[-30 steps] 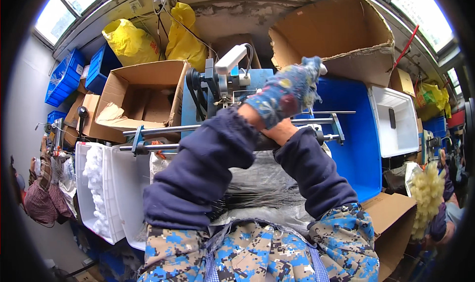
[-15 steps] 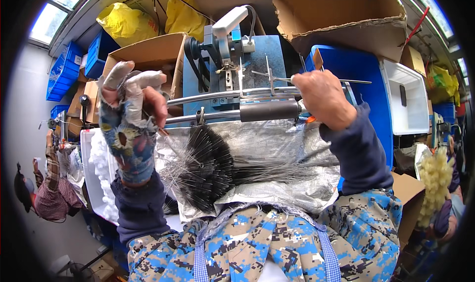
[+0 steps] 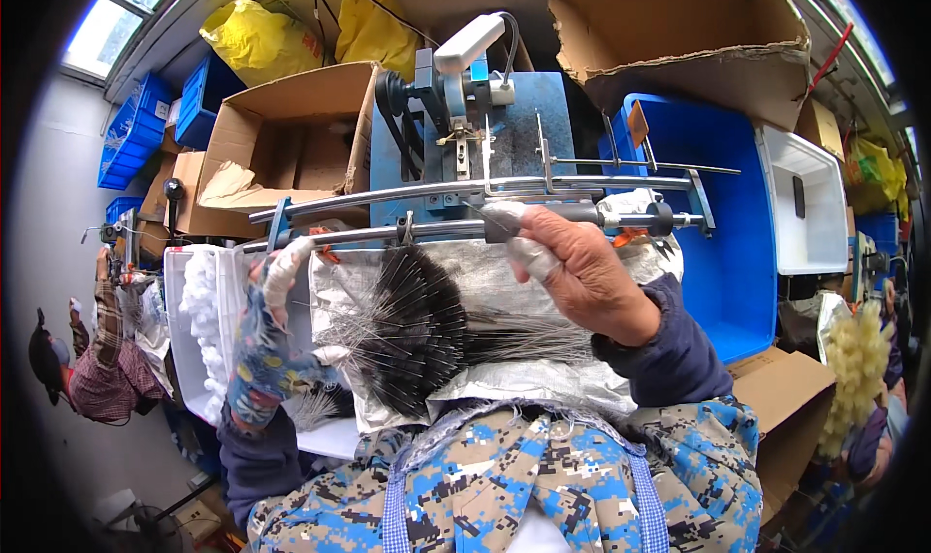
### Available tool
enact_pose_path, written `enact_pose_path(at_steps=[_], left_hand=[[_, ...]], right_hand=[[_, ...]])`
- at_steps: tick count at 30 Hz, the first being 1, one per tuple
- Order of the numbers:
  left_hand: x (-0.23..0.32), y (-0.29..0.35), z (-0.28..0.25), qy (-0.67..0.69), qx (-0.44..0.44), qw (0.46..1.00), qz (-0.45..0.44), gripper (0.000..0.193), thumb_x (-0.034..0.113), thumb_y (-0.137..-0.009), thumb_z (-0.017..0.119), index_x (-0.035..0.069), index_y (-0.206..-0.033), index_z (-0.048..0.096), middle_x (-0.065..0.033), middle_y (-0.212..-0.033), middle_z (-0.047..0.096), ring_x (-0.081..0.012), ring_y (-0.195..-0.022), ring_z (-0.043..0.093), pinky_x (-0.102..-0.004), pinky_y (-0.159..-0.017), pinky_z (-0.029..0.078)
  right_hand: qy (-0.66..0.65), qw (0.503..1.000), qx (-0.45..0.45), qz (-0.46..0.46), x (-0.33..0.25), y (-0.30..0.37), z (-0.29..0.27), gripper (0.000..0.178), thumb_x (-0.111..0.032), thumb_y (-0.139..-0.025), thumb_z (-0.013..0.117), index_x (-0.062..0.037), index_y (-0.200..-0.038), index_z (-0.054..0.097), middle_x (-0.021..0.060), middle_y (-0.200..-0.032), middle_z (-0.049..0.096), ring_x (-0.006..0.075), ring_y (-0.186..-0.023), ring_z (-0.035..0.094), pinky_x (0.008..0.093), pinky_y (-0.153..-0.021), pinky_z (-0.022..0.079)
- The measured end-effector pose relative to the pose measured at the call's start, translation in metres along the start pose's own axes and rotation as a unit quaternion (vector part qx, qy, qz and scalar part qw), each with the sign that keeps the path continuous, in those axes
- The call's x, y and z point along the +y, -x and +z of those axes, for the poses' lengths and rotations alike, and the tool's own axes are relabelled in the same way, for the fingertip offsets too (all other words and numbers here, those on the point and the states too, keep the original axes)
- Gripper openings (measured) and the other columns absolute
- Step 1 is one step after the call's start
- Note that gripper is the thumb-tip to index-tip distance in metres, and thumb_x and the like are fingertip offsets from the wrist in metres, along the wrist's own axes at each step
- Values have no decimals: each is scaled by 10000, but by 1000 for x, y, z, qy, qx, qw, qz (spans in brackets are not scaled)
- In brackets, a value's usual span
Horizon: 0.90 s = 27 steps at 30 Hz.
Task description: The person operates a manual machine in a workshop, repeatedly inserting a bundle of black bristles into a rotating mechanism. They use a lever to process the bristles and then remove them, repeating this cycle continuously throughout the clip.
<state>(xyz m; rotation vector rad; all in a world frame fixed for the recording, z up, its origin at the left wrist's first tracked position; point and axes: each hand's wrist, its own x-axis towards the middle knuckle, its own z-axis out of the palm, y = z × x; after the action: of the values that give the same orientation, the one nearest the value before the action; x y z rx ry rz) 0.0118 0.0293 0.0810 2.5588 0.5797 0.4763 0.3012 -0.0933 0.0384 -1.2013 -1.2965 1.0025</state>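
My left hand (image 3: 267, 345), in a flowered glove with white-wrapped fingertips, hovers at the left of the bundle with its fingers apart. No object shows in it. My right hand (image 3: 587, 277), bare with white wraps on thumb and forefinger, is closed in a pinch in front of the dark roller (image 3: 562, 213). A thin line sticks out at its fingertips, too fine to name. Below lies a bundle of wire-stemmed black brushes (image 3: 412, 330) on a silvery sheet (image 3: 524, 388) over my lap. Steel rails (image 3: 378, 199) cross in front of a blue machine (image 3: 531, 117).
An open cardboard box (image 3: 281, 146) stands left of the machine, a larger carton (image 3: 679, 30) behind right. A blue bin (image 3: 718, 233) and a white tray (image 3: 805, 204) sit at the right. White tufts fill a container (image 3: 176, 311) at the left. People work at both edges.
My right hand has come down and left from the rod to the front of the roller. My left hand has dropped from above the rails to beside the bundle. The view has shifted slightly.
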Motion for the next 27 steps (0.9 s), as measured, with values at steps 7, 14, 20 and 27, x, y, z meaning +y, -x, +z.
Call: enact_pose_path(at_steps=[7, 14, 20, 27], left_hand=[[-17, 64, 71, -173, -193, 962, -81, 670, 199, -628, 666, 100, -1250, 436, -110, -1246, 453, -312, -1153, 408, -500, -951, 263], [-54, 16, 117, 46, -31, 992, -112, 344, 27, -695, 649, 79, -1029, 586, -114, -957, 582, -275, -879, 555, -343, -758, 444], [-53, 23, 141, -34, 39, 993, -108, 444, 128, -660, 710, 74, -1067, 541, -130, -937, 542, -328, -887, 518, -394, -791, 421], [-31, 27, 94, -135, 38, 986, -93, 517, 285, -587, 785, 62, -981, 536, -104, -1016, 536, -329, -945, 499, -425, -807, 418]], right_hand=[[252, 960, 79, -91, 35, -9, -25, 231, 54, -774, 526, 37, -998, 581, 158, -803, 595, 268, -688, 593, 289, -623, 468], [483, 868, 92, -71, 53, -43, -35, 174, -50, -783, 513, -61, -949, 567, 123, -771, 575, 275, -674, 609, 364, -538, 475], [596, 797, 101, 5, 71, -90, -43, 137, -91, -771, 521, -67, -893, 575, 154, -828, 531, 286, -667, 601, 380, -545, 476], [622, 778, 81, 20, 90, -112, -39, 103, -132, -763, 528, -85, -792, 615, 138, -918, 509, 276, -827, 562, 399, -672, 426]])
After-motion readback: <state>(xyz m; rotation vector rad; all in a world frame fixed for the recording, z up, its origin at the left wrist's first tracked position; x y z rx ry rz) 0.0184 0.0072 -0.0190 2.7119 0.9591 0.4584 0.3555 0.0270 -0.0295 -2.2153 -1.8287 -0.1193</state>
